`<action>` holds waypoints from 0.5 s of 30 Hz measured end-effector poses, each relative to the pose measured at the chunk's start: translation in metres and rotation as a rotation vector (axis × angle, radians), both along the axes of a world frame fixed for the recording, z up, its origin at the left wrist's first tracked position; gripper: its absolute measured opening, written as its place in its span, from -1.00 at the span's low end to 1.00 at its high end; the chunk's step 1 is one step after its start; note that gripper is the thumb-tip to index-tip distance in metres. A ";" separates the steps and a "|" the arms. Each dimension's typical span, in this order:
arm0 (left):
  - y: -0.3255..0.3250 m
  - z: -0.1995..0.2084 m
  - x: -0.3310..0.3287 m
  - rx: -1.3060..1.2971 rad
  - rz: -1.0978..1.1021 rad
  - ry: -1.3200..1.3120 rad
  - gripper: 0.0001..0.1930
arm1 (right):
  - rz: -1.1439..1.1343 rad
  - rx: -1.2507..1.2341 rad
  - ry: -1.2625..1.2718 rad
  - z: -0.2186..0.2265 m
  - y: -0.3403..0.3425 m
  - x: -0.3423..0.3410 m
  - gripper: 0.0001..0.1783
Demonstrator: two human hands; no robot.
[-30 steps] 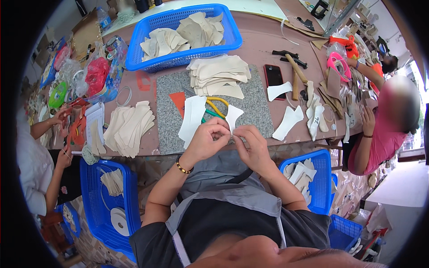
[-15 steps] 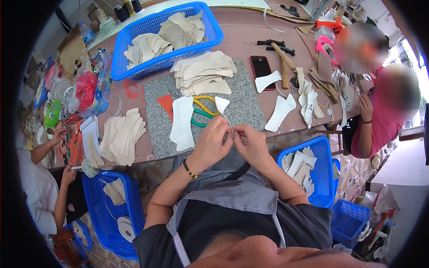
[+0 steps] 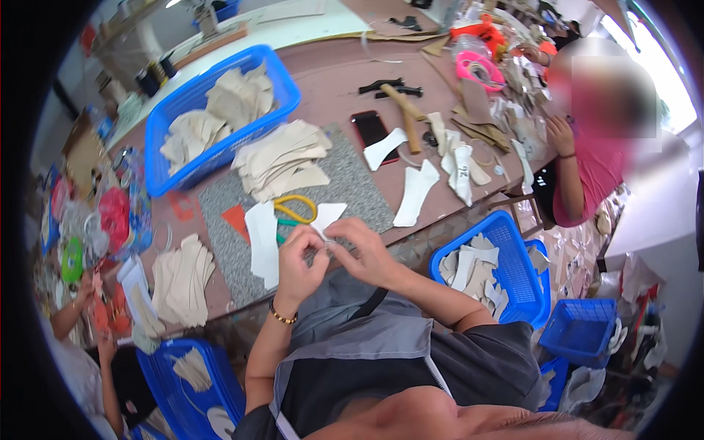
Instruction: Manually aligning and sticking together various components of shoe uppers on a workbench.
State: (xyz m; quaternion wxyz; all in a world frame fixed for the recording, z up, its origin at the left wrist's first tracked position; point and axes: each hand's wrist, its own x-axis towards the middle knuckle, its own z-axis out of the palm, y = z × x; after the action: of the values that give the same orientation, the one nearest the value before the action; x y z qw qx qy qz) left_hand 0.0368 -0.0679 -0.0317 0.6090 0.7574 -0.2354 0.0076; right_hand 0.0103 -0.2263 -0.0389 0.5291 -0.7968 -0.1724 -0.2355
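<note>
At the far left edge, a co-worker's hands (image 3: 107, 345) show beside orange scraps (image 3: 110, 315), below a red plastic bag (image 3: 114, 216). Next, left of centre, a fanned stack of beige pieces (image 3: 183, 286) lies on the mauve tabletop (image 3: 330, 81). In the upper left stands a blue basket (image 3: 183, 178), holding more pieces of the same kind.

Toward the middle lies a grey speckled slab (image 3: 359, 183), bearing an orange piece (image 3: 235, 220), some overlapping white strips (image 3: 262, 246) and a heap of beige cut-outs (image 3: 282, 158). The left hand (image 3: 302, 262) (a beaded bracelet circles its wrist) is curled, its thumb and fingertips pinching the lower edge of a small white piece (image 3: 331, 213). That piece sits at centre frame, just beside a yellow looped handle (image 3: 314, 210). The right hand (image 3: 361, 253) grips the same edge between thumb and fingers, its tips close to those of the left.

Up and right lie a dark phone (image 3: 372, 128), two wooden-handled tools (image 3: 403, 103) and a white cut-out (image 3: 416, 192). Below them, right of centre, stands another blue basket (image 3: 522, 257) with scraps; at the far right sits a person in pink (image 3: 594, 180).
</note>
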 end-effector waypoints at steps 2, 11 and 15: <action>-0.003 0.001 0.001 -0.052 -0.018 0.013 -0.92 | 0.000 0.024 0.001 -0.003 0.000 0.003 -0.82; -0.003 -0.008 0.008 -0.132 -0.017 0.157 -0.83 | 0.116 0.160 0.108 0.001 -0.002 0.010 -0.90; -0.003 -0.009 0.012 -0.050 -0.022 0.019 -0.82 | 0.121 0.155 0.116 -0.001 -0.004 0.014 -0.90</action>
State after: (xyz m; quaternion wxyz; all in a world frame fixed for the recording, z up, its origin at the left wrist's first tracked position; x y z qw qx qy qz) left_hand 0.0493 -0.0712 -0.0404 0.6299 0.7394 -0.2377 -0.0005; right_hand 0.0239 -0.2299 -0.0395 0.6114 -0.7540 -0.1707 -0.1692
